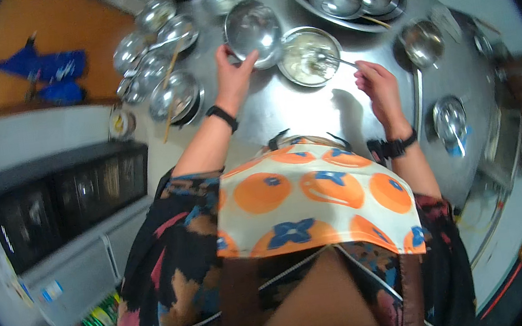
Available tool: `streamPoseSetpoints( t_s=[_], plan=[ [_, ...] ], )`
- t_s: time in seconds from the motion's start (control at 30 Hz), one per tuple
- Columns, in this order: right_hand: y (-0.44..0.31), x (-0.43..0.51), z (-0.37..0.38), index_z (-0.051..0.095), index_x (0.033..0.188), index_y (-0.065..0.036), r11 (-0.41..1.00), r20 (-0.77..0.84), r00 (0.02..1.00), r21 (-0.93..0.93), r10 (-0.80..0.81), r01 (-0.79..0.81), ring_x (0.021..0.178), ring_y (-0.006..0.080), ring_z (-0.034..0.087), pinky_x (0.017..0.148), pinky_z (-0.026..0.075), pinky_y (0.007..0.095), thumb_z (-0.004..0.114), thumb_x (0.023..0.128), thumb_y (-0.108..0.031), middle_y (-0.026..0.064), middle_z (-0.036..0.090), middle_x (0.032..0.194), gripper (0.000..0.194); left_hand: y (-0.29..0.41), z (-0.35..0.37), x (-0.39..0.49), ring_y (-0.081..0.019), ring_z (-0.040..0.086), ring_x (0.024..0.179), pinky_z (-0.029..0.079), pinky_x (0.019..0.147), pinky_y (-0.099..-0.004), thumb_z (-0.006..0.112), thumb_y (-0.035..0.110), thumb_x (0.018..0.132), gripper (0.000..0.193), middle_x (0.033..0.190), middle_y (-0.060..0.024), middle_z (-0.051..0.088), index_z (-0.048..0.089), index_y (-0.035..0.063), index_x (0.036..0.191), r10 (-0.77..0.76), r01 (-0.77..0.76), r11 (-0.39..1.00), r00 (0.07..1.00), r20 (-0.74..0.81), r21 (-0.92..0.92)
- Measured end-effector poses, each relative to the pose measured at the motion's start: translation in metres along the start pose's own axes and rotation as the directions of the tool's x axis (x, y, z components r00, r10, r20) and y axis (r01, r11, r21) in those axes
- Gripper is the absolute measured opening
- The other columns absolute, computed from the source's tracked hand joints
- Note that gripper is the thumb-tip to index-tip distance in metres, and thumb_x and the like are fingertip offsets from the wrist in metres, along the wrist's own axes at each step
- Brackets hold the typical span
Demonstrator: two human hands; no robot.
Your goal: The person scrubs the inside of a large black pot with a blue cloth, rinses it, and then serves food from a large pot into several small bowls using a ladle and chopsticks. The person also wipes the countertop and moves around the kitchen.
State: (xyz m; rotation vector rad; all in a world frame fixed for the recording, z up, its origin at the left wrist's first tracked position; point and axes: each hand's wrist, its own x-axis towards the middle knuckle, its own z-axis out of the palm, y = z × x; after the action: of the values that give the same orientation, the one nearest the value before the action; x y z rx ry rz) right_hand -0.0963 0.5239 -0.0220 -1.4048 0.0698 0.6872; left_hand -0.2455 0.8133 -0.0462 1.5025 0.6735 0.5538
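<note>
My left hand [234, 76] grips the near rim of a stainless steel bowl [252, 29], its thumb on the rim, above the metal table. Just right of it, a second steel bowl [310, 56] holds a pale, creamy mass. My right hand [378, 80] is closed on the handle of a metal spoon or similar utensil [344, 61], whose far end rests in the pale mass. The exact shape of that end is unclear. Both wrists wear black bands.
Several steel bowls [174, 95] with chopsticks [171, 86] crowd the table's left side. A large basin [347, 25] of bowls stands at the back right. Another bowl [423, 44] and an oval metal dish [449, 119] lie at the right on the steel table [264, 109].
</note>
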Motion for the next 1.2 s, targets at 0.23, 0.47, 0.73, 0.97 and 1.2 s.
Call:
streamPoseSetpoints(
  t_s=[0.23, 0.47, 0.73, 0.97, 1.2],
  plan=[
    [-0.005, -0.013, 0.033, 0.063, 0.118, 0.001, 0.985, 0.190, 0.982, -0.168, -0.013, 0.045, 0.074, 0.0096, 0.059, 0.068, 0.049, 0.0222, 0.058, 0.096, -0.013, 0.0050, 0.065, 0.088, 0.026, -0.043, -0.031, 0.006, -0.0246, 0.059, 0.109, 0.054, 0.093, -0.0358, 0.059, 0.026, 0.097, 0.045, 0.125, -0.0150, 0.054, 0.043, -0.0025, 0.128, -0.441, 0.453, 0.764, 0.886, 0.141, -0.460],
    [-0.001, 0.012, 0.050, 0.066, 0.115, -0.001, 0.937, 0.224, 0.960, -0.268, -0.166, 0.224, 0.077, 0.0107, 0.063, 0.071, 0.050, 0.0230, 0.060, 0.095, -0.013, 0.0065, 0.068, 0.092, 0.024, -0.053, -0.070, -0.045, -0.0185, 0.062, 0.101, 0.053, 0.091, -0.0298, 0.058, 0.016, 0.096, 0.021, 0.111, -0.0101, 0.061, 0.059, -0.0009, 0.109, -0.529, 0.598, 0.767, 0.795, 0.297, -0.235],
    [-0.002, 0.024, 0.073, 0.070, 0.108, -0.003, 0.644, 0.438, 0.791, -0.466, -0.428, 0.607, 0.078, 0.0120, 0.064, 0.070, 0.051, 0.0221, 0.062, 0.092, -0.004, 0.0041, 0.064, 0.091, 0.018, -0.013, -0.224, -0.140, -0.0185, 0.066, 0.089, 0.056, 0.082, -0.0308, 0.055, 0.011, 0.094, 0.019, 0.098, -0.0077, 0.065, 0.061, 0.0012, 0.109, -0.656, 0.660, 0.734, 0.750, 0.083, -0.161],
    [-0.011, 0.028, 0.117, 0.069, 0.105, -0.003, 0.401, 0.614, 0.601, -0.447, -0.512, 0.799, 0.076, 0.0143, 0.064, 0.068, 0.052, 0.0267, 0.062, 0.089, -0.001, 0.0067, 0.065, 0.093, 0.018, -0.008, -0.273, -0.104, -0.0201, 0.063, 0.077, 0.057, 0.071, -0.0314, 0.057, 0.039, 0.096, 0.040, 0.098, -0.0093, 0.056, 0.053, 0.0029, 0.112, -0.528, 0.470, 0.849, 0.780, -0.336, -0.242],
    [-0.077, 0.104, 0.071, 0.069, 0.115, -0.009, 0.538, 0.137, 0.776, -0.647, -0.616, 0.541, 0.080, 0.0115, 0.064, 0.074, 0.050, 0.0253, 0.060, 0.095, -0.019, 0.0044, 0.070, 0.093, 0.024, -0.017, -0.271, -0.059, -0.0204, 0.065, 0.081, 0.058, 0.071, -0.0297, 0.061, 0.039, 0.093, 0.046, 0.098, -0.0110, 0.059, 0.051, 0.0006, 0.118, -0.555, 0.543, 0.830, 0.827, -0.090, -0.127]
  ],
)
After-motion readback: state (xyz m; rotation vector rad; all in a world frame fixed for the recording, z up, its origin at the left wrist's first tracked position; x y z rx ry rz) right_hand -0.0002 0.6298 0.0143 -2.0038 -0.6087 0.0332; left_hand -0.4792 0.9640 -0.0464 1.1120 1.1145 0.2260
